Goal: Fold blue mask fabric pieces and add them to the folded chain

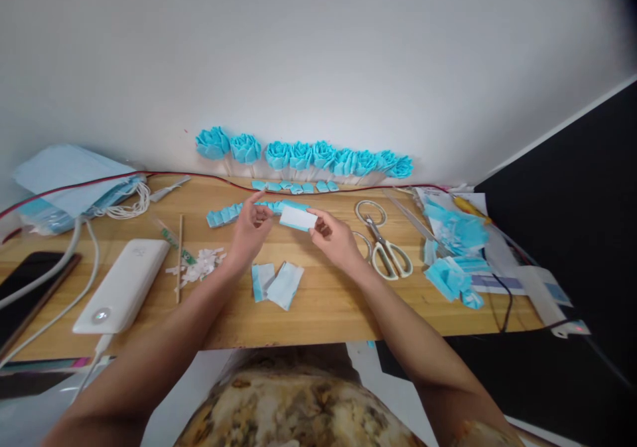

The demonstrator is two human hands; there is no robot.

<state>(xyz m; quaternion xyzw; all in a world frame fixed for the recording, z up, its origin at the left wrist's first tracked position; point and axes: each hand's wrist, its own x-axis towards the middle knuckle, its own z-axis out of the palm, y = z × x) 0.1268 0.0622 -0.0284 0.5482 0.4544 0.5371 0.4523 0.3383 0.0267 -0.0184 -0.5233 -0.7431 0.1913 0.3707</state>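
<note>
Between the thumb and fingers of my right hand (336, 238) is a small light-blue fabric piece (299, 216) with a white rectangle across its middle, held a little above the table. My left hand (253, 227) is just left of that piece, index finger stretched out and the other fingers loosely curled, with nothing visible in it. A row of folded blue petals (223, 215) runs behind my left hand. Nearer to me, two pale-blue fabric pieces (285, 285) overlap on the wooden table (328, 314).
Several blue fabric roses (300, 156) lean along the wall, with small blue petals (291, 187) before them. Scissors (391, 255) lie right of my right hand, near blue scraps (452, 278). Leftward are white paper bits (202, 266), a stick (180, 255), a power bank (124, 288) and stacked masks (74, 175).
</note>
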